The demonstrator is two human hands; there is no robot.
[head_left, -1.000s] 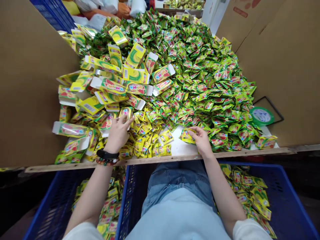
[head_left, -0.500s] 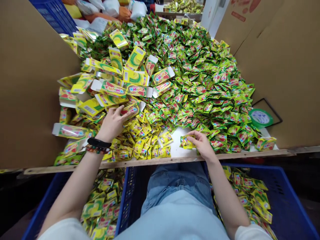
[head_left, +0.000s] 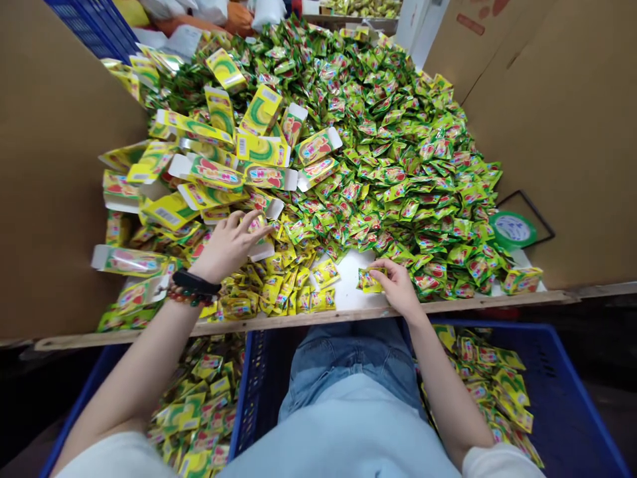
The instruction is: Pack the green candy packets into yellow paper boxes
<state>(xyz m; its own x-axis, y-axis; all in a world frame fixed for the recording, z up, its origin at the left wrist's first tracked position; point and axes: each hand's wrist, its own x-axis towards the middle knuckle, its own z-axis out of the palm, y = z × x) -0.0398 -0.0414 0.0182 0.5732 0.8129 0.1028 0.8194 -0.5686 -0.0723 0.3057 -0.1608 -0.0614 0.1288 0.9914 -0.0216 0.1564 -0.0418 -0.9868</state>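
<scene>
My left hand point(head_left: 229, 244), palm down with its fingers bent, has hold of a small yellow-green box point(head_left: 262, 249). A white end of this box shows below the fingers; the thumb is mostly hidden. Other printed boxes point(head_left: 216, 172) with white flaps lie piled beyond that hand. Between the thumb and fingers of my right hand point(head_left: 397, 285) is a small yellow-green packet point(head_left: 367, 280), just above the white tabletop point(head_left: 351, 292). Small yellow packets point(head_left: 283, 285) are heaped between my hands, some lined up by the front edge.
A big mound of green packets point(head_left: 388, 153) covers the table's back and right. Cardboard walls point(head_left: 562, 146) stand at both sides. Green tape point(head_left: 512, 229) leans at the right. Below the wooden edge point(head_left: 298, 323) are blue crates point(head_left: 562, 392) holding filled boxes.
My left hand has drawn a small box slightly toward me, and its white end now shows below the fingers. My right hand keeps its packet nearly in place. The view has shifted slightly.
</scene>
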